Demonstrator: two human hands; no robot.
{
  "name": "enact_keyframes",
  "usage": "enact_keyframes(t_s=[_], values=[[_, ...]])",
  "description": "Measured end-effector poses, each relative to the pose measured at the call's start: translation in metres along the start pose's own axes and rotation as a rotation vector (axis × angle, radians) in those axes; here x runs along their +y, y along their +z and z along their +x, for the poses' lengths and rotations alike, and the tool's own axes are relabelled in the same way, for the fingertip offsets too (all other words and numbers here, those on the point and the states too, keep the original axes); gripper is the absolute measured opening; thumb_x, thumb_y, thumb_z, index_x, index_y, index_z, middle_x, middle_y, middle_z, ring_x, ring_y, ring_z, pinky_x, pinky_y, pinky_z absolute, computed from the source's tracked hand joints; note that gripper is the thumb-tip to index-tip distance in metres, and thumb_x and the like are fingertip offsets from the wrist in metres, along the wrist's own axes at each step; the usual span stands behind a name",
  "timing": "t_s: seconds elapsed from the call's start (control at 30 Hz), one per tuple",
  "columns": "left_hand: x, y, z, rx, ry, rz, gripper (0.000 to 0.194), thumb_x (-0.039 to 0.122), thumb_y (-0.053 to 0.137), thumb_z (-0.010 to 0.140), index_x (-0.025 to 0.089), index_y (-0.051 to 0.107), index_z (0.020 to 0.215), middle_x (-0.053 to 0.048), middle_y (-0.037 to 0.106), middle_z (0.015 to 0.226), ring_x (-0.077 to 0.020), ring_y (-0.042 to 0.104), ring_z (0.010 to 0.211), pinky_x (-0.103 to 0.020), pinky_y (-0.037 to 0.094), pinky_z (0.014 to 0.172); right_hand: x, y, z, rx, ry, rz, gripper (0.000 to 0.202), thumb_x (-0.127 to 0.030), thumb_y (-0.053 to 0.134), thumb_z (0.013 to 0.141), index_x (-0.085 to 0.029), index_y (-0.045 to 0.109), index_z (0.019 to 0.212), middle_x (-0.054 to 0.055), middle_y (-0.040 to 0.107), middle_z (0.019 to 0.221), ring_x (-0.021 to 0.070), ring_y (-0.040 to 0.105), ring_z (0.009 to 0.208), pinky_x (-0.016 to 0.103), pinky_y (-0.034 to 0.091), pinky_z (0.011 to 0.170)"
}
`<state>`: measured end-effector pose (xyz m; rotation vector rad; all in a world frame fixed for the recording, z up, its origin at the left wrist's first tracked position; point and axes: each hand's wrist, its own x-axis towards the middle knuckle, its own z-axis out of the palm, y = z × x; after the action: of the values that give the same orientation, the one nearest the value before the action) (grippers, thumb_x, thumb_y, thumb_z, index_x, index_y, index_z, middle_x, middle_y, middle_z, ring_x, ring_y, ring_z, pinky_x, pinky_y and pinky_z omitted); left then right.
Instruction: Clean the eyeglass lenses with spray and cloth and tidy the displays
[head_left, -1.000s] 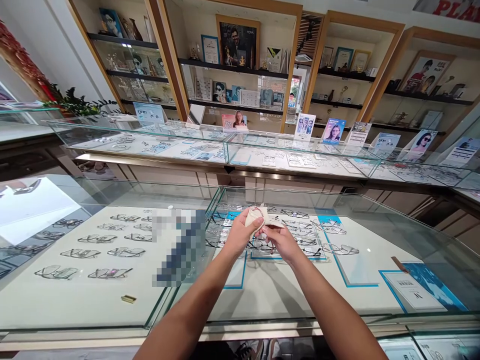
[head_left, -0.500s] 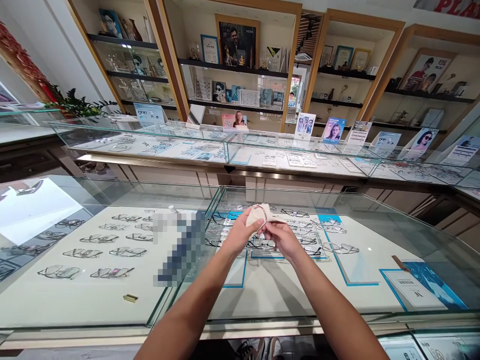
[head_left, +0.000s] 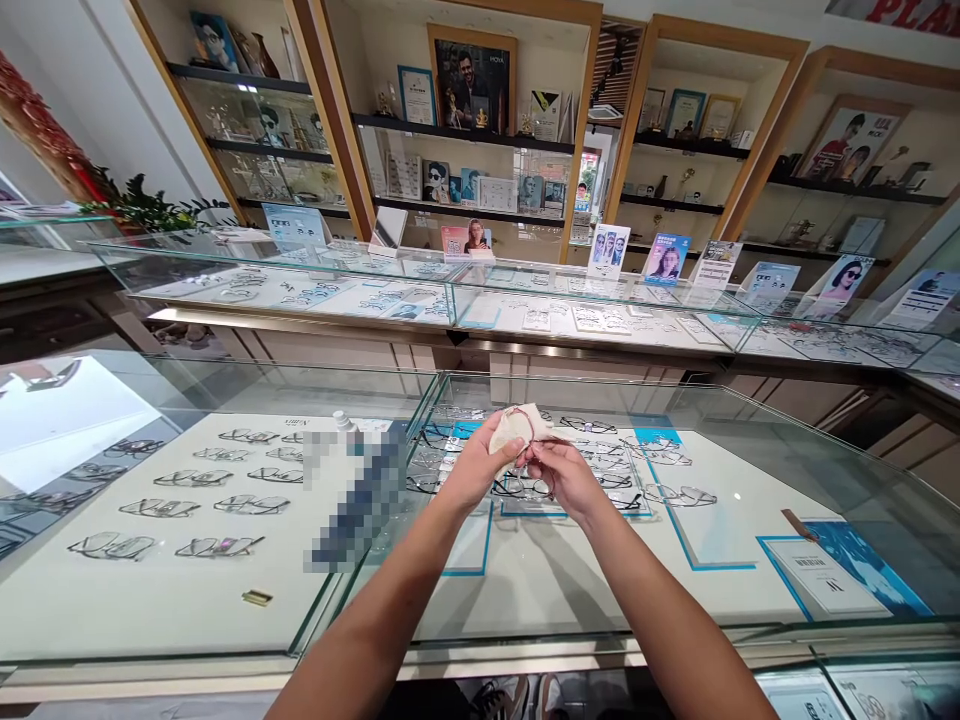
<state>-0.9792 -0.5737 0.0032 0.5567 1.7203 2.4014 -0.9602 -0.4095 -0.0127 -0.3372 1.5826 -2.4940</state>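
Observation:
Above the glass case, both hands meet around a pale cloth (head_left: 537,420). My left hand (head_left: 480,465) is closed on it, thumb on top, and a thin reddish rim of what looks like a glasses lens (head_left: 513,428) shows against the cloth. The fingers of my right hand (head_left: 567,478) are pinched together at the lower right edge of the cloth and rim, touching my left fingertips. What exactly the right fingers grip is too small to tell. Several pairs of glasses (head_left: 521,488) lie under the glass below the hands.
The near glass case (head_left: 525,610) spans the view. To the left are rows of glasses (head_left: 159,508), a small white bottle (head_left: 342,420) and a gold-coloured piece (head_left: 257,598). A brochure (head_left: 825,575) lies right. Another glass counter (head_left: 585,345) and shelves stand behind.
The view has shifted very slightly. Both hands stay together on the cloth, whose right-hand end has changed shape a little.

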Motion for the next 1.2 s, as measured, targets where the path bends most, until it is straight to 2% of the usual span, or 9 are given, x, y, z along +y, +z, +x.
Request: enact_keyframes(t_s=[0.1, 0.23, 0.37, 0.47, 0.57, 0.77, 0.9, 1.0, 1.2], values=[[-0.005, 0.004, 0.0, 0.067, 0.04, 0.03, 0.044, 0.052, 0.086, 0.082, 0.019, 0.065, 0.101, 0.004, 0.062, 0.066, -0.0104, 0.051, 0.053, -0.024, 0.039, 0.055, 0.008, 0.002, -0.001, -0.035, -0.037, -0.051, 0.041, -0.059, 0.088, 0.077, -0.019, 0.076, 0.08, 0.005, 0.072, 0.078, 0.0132, 0.048, 0.063, 0.03, 0.037, 0.062], [-0.011, 0.004, 0.003, 0.129, 0.069, 0.018, 0.047, 0.065, 0.072, 0.091, 0.021, 0.058, 0.084, 0.005, 0.055, 0.057, -0.0099, 0.044, 0.044, -0.025, 0.034, 0.047, 0.015, 0.002, -0.002, -0.063, -0.04, -0.1, 0.04, -0.057, 0.086, 0.08, -0.019, 0.077, 0.086, 0.005, 0.074, 0.082, 0.015, 0.053, 0.068, 0.029, 0.038, 0.062], [-0.011, -0.001, 0.005, 0.042, -0.005, -0.05, 0.05, 0.066, 0.075, 0.087, 0.018, 0.067, 0.101, 0.0, 0.064, 0.069, -0.0138, 0.055, 0.054, -0.028, 0.045, 0.057, 0.009, -0.003, 0.0, 0.013, -0.03, -0.073, 0.04, -0.056, 0.09, 0.076, -0.019, 0.077, 0.083, 0.005, 0.073, 0.08, 0.0162, 0.056, 0.072, 0.029, 0.039, 0.063], [-0.011, -0.004, 0.004, 0.009, -0.02, -0.074, 0.059, 0.054, 0.086, 0.081, 0.017, 0.067, 0.122, -0.001, 0.069, 0.082, -0.0134, 0.059, 0.065, -0.027, 0.047, 0.065, 0.005, -0.005, 0.003, 0.031, -0.023, -0.059, 0.042, -0.059, 0.089, 0.074, -0.019, 0.076, 0.08, 0.004, 0.071, 0.078, 0.0147, 0.053, 0.068, 0.029, 0.039, 0.064], [-0.013, -0.002, 0.003, 0.014, 0.0, -0.045, 0.056, 0.049, 0.091, 0.078, 0.018, 0.066, 0.116, 0.002, 0.065, 0.079, -0.0106, 0.054, 0.062, -0.024, 0.043, 0.062, 0.007, -0.003, 0.002, -0.002, -0.038, -0.099, 0.045, -0.064, 0.086, 0.076, -0.02, 0.075, 0.08, 0.004, 0.07, 0.077, 0.0139, 0.048, 0.065, 0.03, 0.039, 0.064], [-0.016, 0.001, 0.006, 0.103, 0.004, -0.08, 0.05, 0.067, 0.077, 0.086, 0.019, 0.062, 0.089, 0.004, 0.057, 0.063, -0.0093, 0.046, 0.05, -0.024, 0.037, 0.051, 0.011, 0.002, -0.001, -0.03, -0.082, -0.187, 0.045, -0.063, 0.085, 0.078, -0.02, 0.077, 0.086, 0.004, 0.071, 0.077, 0.0155, 0.049, 0.066, 0.03, 0.039, 0.062], [-0.015, -0.003, 0.007, 0.052, -0.096, -0.2, 0.059, 0.058, 0.09, 0.076, 0.016, 0.068, 0.111, -0.001, 0.068, 0.081, -0.011, 0.057, 0.062, -0.025, 0.046, 0.061, 0.007, -0.004, 0.002, 0.031, -0.053, -0.138, 0.044, -0.063, 0.085, 0.077, -0.021, 0.077, 0.081, 0.003, 0.071, 0.076, 0.0146, 0.047, 0.064, 0.029, 0.04, 0.062], [-0.015, -0.002, 0.006, 0.037, -0.072, -0.187, 0.065, 0.046, 0.097, 0.07, 0.016, 0.066, 0.12, 0.0, 0.068, 0.084, -0.0096, 0.056, 0.064, -0.023, 0.045, 0.063, 0.008, -0.005, 0.003, 0.038, -0.049, -0.146, 0.047, -0.067, 0.085, 0.075, -0.02, 0.077, 0.08, 0.003, 0.07, 0.075, 0.014, 0.046, 0.063, 0.029, 0.039, 0.061], [-0.016, 0.005, 0.005, 0.175, -0.01, -0.121, 0.054, 0.066, 0.084, 0.079, 0.018, 0.06, 0.084, 0.006, 0.054, 0.062, -0.0068, 0.041, 0.049, -0.022, 0.032, 0.048, 0.017, 0.006, -0.001, 0.013, -0.14, -0.274, 0.048, -0.068, 0.082, 0.08, -0.021, 0.078, 0.092, 0.004, 0.073, 0.084, 0.0172, 0.054, 0.072, 0.031, 0.044, 0.069]])
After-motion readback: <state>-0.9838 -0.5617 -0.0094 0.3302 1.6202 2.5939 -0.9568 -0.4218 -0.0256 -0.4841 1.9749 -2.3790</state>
